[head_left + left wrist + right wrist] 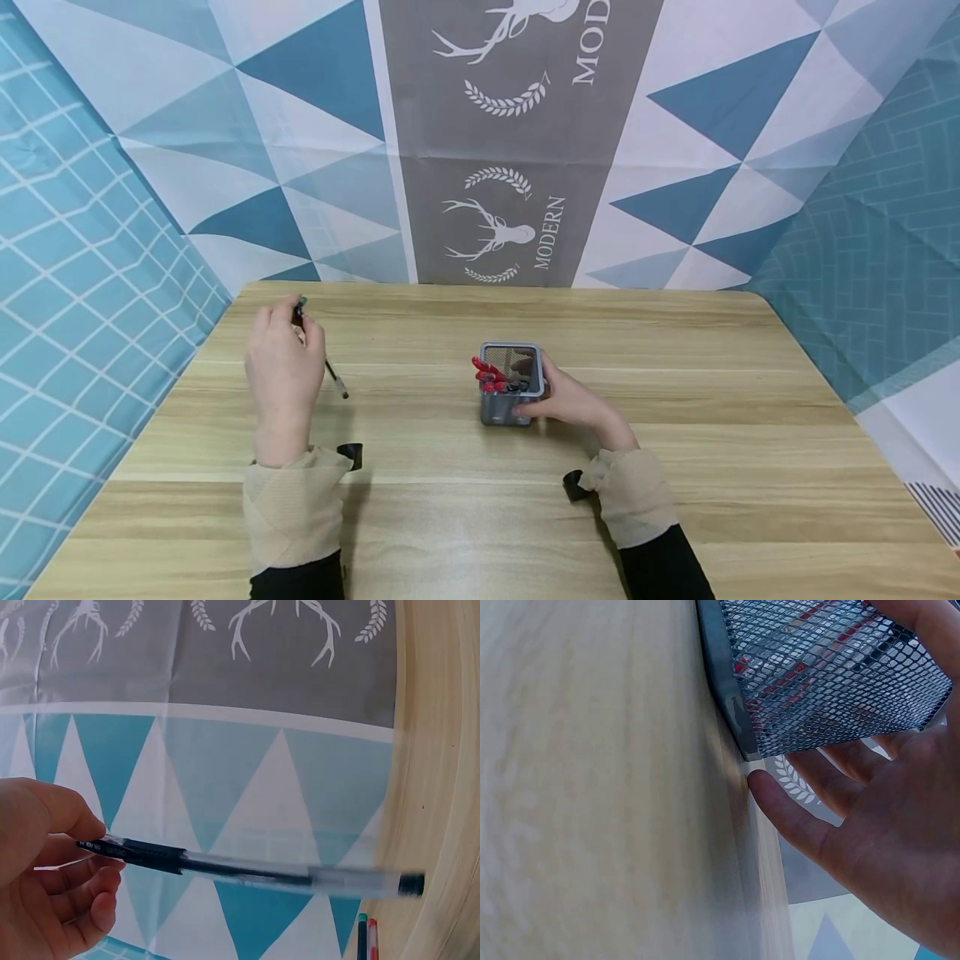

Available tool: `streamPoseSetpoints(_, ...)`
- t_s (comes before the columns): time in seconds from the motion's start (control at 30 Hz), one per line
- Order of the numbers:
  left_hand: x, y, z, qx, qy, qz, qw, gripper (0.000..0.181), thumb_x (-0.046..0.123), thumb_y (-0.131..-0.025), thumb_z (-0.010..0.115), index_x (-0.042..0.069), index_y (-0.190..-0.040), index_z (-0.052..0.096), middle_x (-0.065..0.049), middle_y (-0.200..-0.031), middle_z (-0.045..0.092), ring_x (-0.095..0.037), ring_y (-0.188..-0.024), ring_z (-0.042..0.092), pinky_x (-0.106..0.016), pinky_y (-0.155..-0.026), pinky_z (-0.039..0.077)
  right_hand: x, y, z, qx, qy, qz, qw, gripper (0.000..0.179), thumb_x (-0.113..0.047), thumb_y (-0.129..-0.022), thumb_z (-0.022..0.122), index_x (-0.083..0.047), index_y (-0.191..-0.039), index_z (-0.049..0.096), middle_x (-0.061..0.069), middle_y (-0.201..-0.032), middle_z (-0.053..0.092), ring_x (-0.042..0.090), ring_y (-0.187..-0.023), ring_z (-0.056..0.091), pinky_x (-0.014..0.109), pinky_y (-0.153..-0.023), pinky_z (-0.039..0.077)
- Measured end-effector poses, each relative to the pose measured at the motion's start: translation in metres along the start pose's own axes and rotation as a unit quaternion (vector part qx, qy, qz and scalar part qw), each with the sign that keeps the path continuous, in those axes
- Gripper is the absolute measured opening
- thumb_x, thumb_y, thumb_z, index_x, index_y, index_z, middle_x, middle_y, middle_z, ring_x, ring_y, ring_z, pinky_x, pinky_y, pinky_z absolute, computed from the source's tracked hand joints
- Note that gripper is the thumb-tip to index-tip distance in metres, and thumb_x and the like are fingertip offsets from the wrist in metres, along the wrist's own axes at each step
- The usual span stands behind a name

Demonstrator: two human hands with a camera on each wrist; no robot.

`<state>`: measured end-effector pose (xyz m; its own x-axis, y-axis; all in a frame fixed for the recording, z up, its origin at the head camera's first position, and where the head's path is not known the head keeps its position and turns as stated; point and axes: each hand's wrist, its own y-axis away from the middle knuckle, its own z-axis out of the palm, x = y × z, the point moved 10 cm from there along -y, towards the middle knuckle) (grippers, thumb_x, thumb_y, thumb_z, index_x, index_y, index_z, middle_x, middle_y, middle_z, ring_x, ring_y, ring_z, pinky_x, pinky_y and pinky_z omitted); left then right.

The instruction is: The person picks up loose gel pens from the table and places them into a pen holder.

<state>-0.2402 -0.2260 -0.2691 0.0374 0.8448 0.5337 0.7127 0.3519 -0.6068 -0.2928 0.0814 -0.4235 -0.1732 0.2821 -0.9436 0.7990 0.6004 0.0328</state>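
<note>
Head pic bright w/ soft shadows; wrist pics dimmer.

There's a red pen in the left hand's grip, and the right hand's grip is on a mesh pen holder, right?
Only the colour is wrong: the left wrist view shows the pen in the left hand's grip is clear and black. The right hand's grip is on a mesh pen holder.
</note>
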Motion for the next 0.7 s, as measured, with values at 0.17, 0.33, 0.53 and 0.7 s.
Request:
streamPoseSetpoints(0.17,0.007,0.001,0.003,-0.006,0.004,0.017,0.9998,0.033,0.006,-0.089,0.048,-0.006,-0.119,0.053,-0.023,-0.096,0.056,-0.034,-0.076,0.056,-0.045,-0.062,0.046,0.001,0.000,-0.001,0.003,0.003,0.001,1.0000,0.086,-0.010,-0.072,0.075,-0.015,-0.139,0.020,0.018,-0.133,0.040,0.029,-0.118,0.046,0.041,-0.098,0.038)
streamPoseSetpoints(0.33,0.021,0.002,0.006,-0.008,0.016,0.057,0.9982,0.031,0.003,-0.088,0.051,-0.004,-0.117,0.055,-0.021,-0.093,0.057,-0.033,-0.076,0.058,-0.045,-0.060,0.045,0.002,0.000,-0.002,0.007,0.009,0.004,0.9999,0.087,-0.010,-0.071,0.076,-0.018,-0.138,0.020,0.016,-0.132,0.043,0.028,-0.118,0.047,0.043,-0.100,0.036)
streamPoseSetpoints(0.53,0.040,0.007,0.011,-0.014,0.024,0.105,0.9941,0.027,0.004,-0.087,0.052,-0.003,-0.113,0.058,-0.020,-0.093,0.060,-0.033,-0.077,0.061,-0.044,-0.059,0.046,0.002,0.000,-0.002,0.008,0.016,0.006,0.9998,0.086,-0.011,-0.072,0.076,-0.019,-0.138,0.021,0.015,-0.131,0.044,0.027,-0.116,0.048,0.042,-0.099,0.037)
streamPoseSetpoints(0.7,0.057,0.011,0.017,-0.038,0.016,0.162,0.9859,0.023,0.004,-0.086,0.056,-0.001,-0.108,0.061,-0.018,-0.092,0.063,-0.030,-0.076,0.061,-0.044,-0.062,0.046,0.002,-0.001,-0.002,0.009,0.016,0.003,0.9998,0.086,-0.011,-0.072,0.075,-0.016,-0.138,0.021,0.016,-0.132,0.043,0.028,-0.118,0.047,0.042,-0.099,0.037)
